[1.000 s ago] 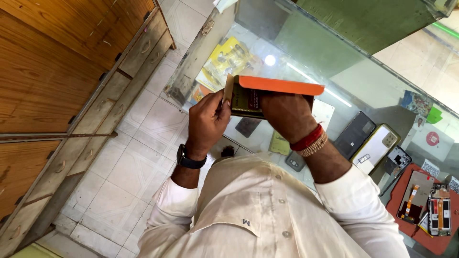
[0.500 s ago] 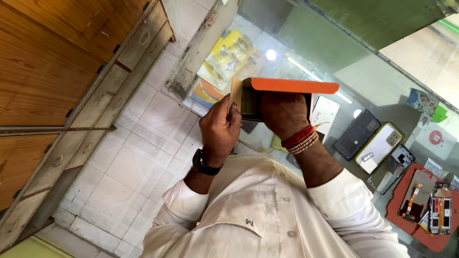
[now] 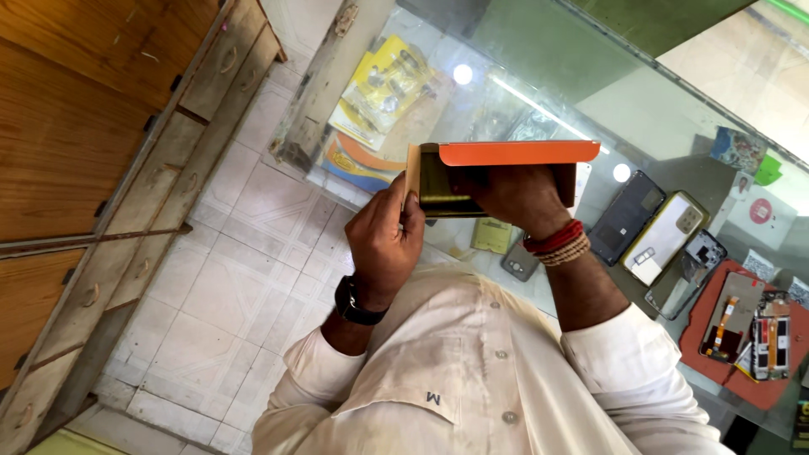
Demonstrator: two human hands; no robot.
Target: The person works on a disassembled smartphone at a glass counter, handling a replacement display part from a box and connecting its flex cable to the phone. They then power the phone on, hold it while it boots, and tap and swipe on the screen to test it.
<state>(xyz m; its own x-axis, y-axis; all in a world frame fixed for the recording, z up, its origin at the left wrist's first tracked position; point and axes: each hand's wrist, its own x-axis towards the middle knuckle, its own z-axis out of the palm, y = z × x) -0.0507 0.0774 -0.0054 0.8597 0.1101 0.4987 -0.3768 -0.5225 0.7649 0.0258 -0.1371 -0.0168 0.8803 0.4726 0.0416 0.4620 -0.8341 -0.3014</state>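
Note:
I hold a flat box with an orange lid [image 3: 514,153] in front of my chest, above a glass counter [image 3: 539,93]. The box's open side faces me and shows a dark inside [image 3: 442,190] within a tan edge. My left hand [image 3: 383,244], with a black watch at the wrist, pinches the left end of the box at that edge. Red and beaded bands circle the wrist of my right hand [image 3: 514,198], which grips the box from below and behind. My white shirt fills the bottom of the view.
On the counter to the right lie a dark phone back cover [image 3: 625,217], a phone in a yellow-rimmed case [image 3: 666,238] and a red mat [image 3: 746,337] with phone parts. Yellow packets [image 3: 383,88] sit under the glass. Wooden drawers [image 3: 126,194] and a tiled floor [image 3: 227,295] are at left.
Both hands and the box have drifted a little to the right in the view. The box's open side has turned more towards me. Both hands keep hold of it.

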